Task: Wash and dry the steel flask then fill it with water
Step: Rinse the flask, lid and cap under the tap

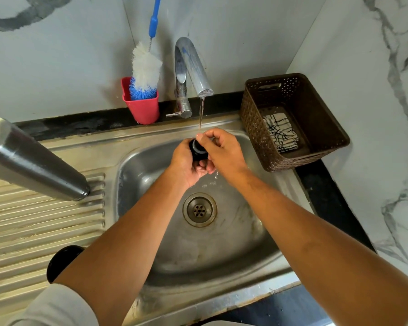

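The steel flask [31,161] stands on the ribbed draining board at the left, apart from both hands. Over the sink basin [233,231], my left hand [186,165] grips a small black flask stopper [199,150] with a grey ring. My right hand [224,151] pinches the stopper's top from the right. A thin stream of water [201,114] runs from the chrome tap [193,67] onto the stopper and my fingers. A black round cap [61,261] lies on the draining board by my left forearm, partly hidden.
A red cup [143,107] holding a white and blue bottle brush [146,67] stands behind the sink, left of the tap. A brown woven basket [292,121] with a patterned cloth [280,131] sits on the right counter. Marble walls close in behind and on the right.
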